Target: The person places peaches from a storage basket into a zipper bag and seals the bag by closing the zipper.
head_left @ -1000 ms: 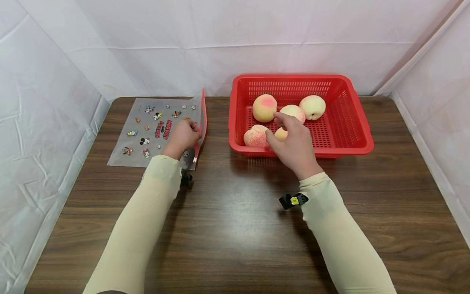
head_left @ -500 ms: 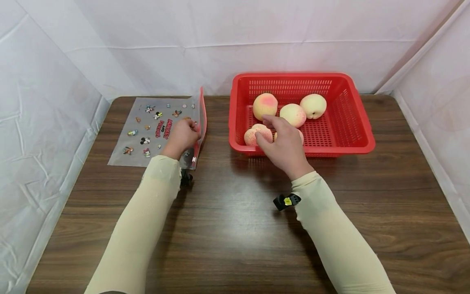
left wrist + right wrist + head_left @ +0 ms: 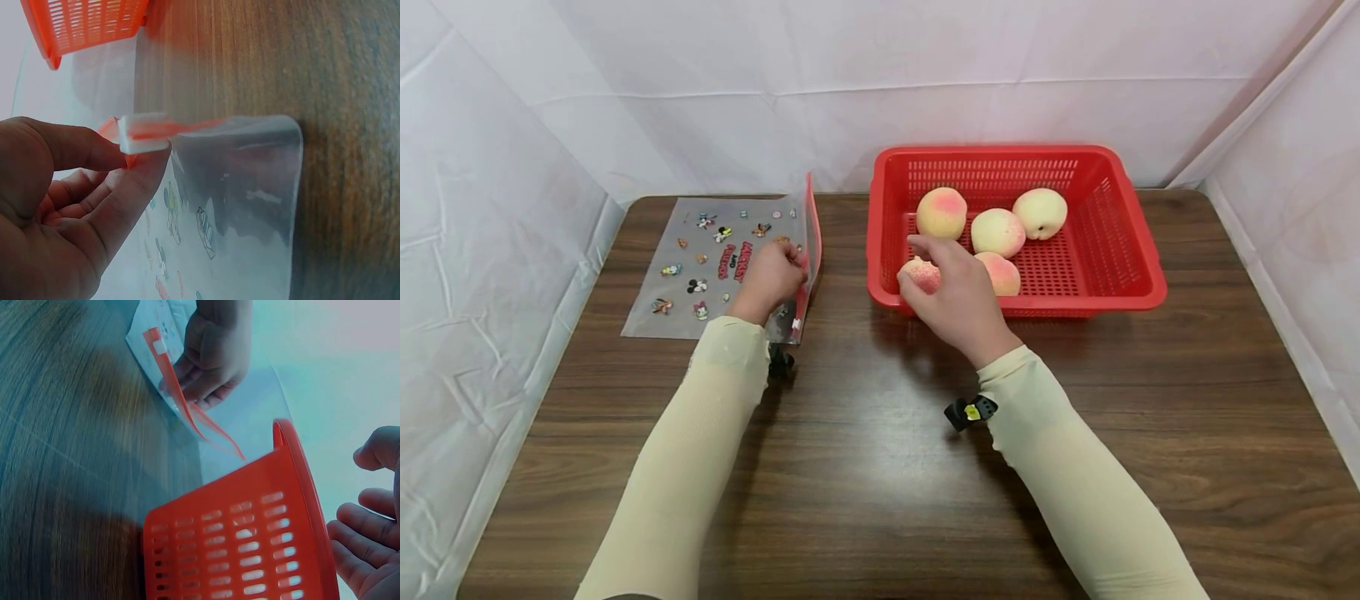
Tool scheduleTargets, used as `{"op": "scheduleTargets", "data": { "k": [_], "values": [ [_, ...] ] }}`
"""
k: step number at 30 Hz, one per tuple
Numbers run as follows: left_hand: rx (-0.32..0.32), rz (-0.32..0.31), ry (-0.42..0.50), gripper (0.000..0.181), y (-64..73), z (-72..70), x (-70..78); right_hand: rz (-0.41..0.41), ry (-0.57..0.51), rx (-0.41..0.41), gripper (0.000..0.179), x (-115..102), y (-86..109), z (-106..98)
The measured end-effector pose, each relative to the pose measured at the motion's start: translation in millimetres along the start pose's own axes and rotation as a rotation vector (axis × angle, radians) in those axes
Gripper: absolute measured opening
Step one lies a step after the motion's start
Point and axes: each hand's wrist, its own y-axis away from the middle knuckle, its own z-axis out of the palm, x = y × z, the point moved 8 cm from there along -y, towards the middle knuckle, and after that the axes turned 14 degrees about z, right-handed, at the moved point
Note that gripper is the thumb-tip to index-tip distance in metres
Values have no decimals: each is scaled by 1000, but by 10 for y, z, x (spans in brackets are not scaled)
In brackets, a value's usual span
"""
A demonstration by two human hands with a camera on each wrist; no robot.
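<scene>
My left hand (image 3: 772, 275) pinches the red zip edge of a clear zip bag (image 3: 711, 267) printed with small cartoon figures. In the left wrist view, thumb and finger hold that edge beside a white slider (image 3: 145, 132), and the bag's mouth stands partly raised. My right hand (image 3: 958, 296) hovers over the front left of a red basket (image 3: 1138, 275), fingers spread and slightly bent. Beneath it lies a speckled peach (image 3: 922, 275), partly hidden by the hand. The right wrist view shows the right hand's fingers (image 3: 369, 519) apart, holding nothing visible, above the basket's rim.
Further peaches lie in the basket: a yellowish one (image 3: 942, 213) at back left, two pale ones (image 3: 997, 232) towards the middle, and a pink one (image 3: 1000, 273) at the front. White cloth walls (image 3: 895, 92) enclose the wooden table (image 3: 865, 467) behind and on both sides.
My right hand has moved left over the basket, from above the front middle peach to above the speckled one, uncovering the pink peach. My left hand has kept its hold on the bag.
</scene>
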Motion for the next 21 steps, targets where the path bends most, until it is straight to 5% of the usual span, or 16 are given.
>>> {"op": "scheduleTargets", "data": {
  "k": [21],
  "values": [
    [-6, -44, 27, 12, 48, -46, -41, -146, 31, -65, 51, -320, 94, 266]
  ]
}}
